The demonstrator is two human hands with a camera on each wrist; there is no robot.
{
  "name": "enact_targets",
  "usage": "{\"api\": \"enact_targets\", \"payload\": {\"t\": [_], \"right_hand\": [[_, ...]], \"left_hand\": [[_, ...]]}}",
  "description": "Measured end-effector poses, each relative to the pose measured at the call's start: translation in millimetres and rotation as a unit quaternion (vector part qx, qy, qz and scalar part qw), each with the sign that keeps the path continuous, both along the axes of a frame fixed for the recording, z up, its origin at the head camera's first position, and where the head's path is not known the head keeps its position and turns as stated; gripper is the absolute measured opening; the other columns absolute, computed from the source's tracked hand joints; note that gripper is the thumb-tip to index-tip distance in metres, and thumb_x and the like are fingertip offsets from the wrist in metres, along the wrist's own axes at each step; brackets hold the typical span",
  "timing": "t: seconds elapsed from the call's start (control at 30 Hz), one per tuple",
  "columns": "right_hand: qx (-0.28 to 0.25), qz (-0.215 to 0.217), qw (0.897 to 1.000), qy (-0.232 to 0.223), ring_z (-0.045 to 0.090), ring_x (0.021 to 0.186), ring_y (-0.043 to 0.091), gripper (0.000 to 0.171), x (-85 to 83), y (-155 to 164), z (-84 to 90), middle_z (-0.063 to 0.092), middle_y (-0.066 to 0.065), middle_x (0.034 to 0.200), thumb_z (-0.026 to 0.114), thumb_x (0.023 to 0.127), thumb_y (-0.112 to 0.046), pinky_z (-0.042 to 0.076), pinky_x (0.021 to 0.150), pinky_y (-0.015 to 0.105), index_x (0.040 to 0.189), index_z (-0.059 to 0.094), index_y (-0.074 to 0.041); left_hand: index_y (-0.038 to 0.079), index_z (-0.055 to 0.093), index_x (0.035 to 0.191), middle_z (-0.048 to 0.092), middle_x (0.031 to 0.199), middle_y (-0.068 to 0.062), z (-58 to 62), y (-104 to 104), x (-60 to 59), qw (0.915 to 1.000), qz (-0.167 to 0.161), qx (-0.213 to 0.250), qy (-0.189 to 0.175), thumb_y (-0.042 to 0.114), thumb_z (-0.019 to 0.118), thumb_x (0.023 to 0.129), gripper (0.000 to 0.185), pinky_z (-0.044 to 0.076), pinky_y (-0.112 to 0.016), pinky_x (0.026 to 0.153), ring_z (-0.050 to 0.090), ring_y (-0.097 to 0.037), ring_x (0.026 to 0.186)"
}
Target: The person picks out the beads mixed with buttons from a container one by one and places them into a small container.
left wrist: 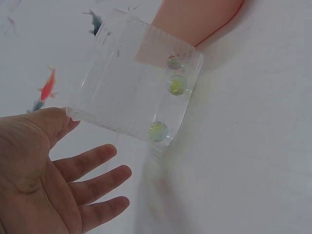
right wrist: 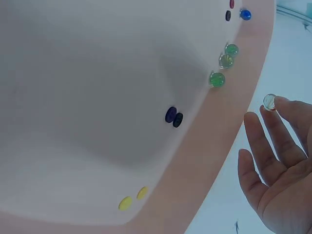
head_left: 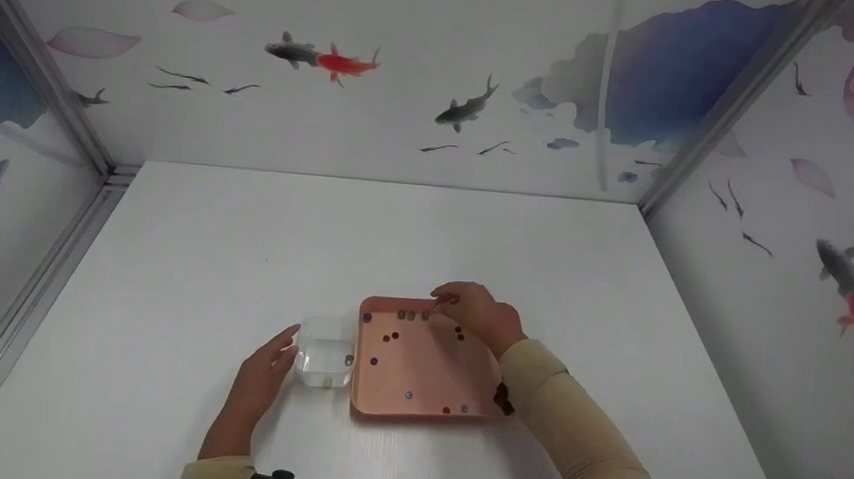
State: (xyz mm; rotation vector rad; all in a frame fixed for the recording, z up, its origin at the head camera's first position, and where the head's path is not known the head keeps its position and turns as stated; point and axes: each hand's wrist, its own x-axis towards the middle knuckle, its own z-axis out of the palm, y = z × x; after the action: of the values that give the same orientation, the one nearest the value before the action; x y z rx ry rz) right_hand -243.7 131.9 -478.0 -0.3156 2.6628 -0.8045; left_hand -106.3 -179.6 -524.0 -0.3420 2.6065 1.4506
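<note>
we log right hand (right wrist: 275, 170) pinching clear marble (right wrist: 269, 101) at fingertips over pink tray (head_left: 363, 404); left hand (head_left: 263, 374) relaxed, wide beside clear box (head_left: 326, 353). we judge marble hard, slick, rolls; pinch across middle.

We see a pink tray (head_left: 385, 409), a clear box (head_left: 325, 359), green marbles (right wrist: 217, 79), and possibly yellow-flecked marbles (left wrist: 176, 85).

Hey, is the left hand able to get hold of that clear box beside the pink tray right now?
Probably yes. The left hand lies open, thumb at the corner of the clear box, with nothing between them. The pink tray sits on the box's other side, and the right hand is busy over it, holding a marble.
</note>
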Motion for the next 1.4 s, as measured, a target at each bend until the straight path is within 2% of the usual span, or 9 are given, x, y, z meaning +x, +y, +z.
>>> {"api": "enact_targets", "payload": {"t": [0.37,0.53,0.73,0.83,1.07,1.4], "right_hand": [[-0.072,-0.039,0.997,-0.002,0.061,0.111,0.018,0.031,2.1,-5,0.1,0.066,-0.006,0.114,0.065,0.094,-0.024,0.047,0.093,0.046,0.125,0.065,-0.023],[-0.124,-0.049,0.991,0.006,0.06,0.113,0.02,0.032,4.1,-6,-1.9,0.067,-0.002,0.116,0.063,0.095,-0.018,0.049,0.094,0.043,0.127,0.064,-0.017],[-0.188,-0.046,0.98,0.041,0.063,0.109,0.026,0.03,4.8,-12,-3.6,0.067,0.01,0.115,0.061,0.095,-0.007,0.053,0.09,0.041,0.125,0.064,-0.007],[-0.199,-0.047,0.977,0.052,0.064,0.108,0.028,0.028,4.4,-17,-2.8,0.068,0.012,0.112,0.061,0.094,-0.005,0.054,0.09,0.04,0.122,0.066,-0.006],[-0.219,-0.043,0.974,0.044,0.064,0.108,0.031,0.029,5.2,-26,-0.4,0.068,0.016,0.111,0.061,0.094,-0.003,0.054,0.09,0.04,0.122,0.064,0.001],[-0.245,-0.059,0.967,0.033,0.065,0.106,0.026,0.029,10.0,-35,-3.3,0.068,0.013,0.112,0.061,0.094,-0.004,0.054,0.09,0.038,0.123,0.064,-0.003]], "left_hand": [[0.018,0.037,0.149,0.043,0.146,-0.021,-4.1,1,-3.0,1.0,0.005,0.007,-0.003,0.026,0.044,0.104,0.047,0.035,-0.06,0.106,0.041,-0.042,0.133],[0.018,0.037,0.149,0.044,0.146,-0.02,-5.0,1,-2.7,1.0,0.004,0.006,-0.004,0.025,0.044,0.104,0.047,0.035,-0.06,0.106,0.041,-0.041,0.134],[0.017,0.037,0.149,0.044,0.146,-0.02,-4.7,1,-2.3,1.0,0.001,0.006,-0.004,0.024,0.044,0.104,0.046,0.036,-0.059,0.106,0.042,-0.041,0.133],[0.017,0.037,0.15,0.044,0.146,-0.02,-3.1,1,-2.0,1.0,-0.003,0.002,-0.003,0.024,0.044,0.104,0.047,0.036,-0.059,0.106,0.043,-0.041,0.132],[0.015,0.036,0.15,0.045,0.145,-0.021,-0.1,0,-0.7,0.9999,-0.012,-0.008,0.003,0.023,0.044,0.104,0.047,0.035,-0.059,0.106,0.043,-0.041,0.132],[0.016,0.036,0.15,0.045,0.144,-0.021,-0.9,0,-0.4,0.9998,-0.011,-0.017,0.0,0.024,0.044,0.104,0.047,0.034,-0.059,0.106,0.043,-0.041,0.131]]}}
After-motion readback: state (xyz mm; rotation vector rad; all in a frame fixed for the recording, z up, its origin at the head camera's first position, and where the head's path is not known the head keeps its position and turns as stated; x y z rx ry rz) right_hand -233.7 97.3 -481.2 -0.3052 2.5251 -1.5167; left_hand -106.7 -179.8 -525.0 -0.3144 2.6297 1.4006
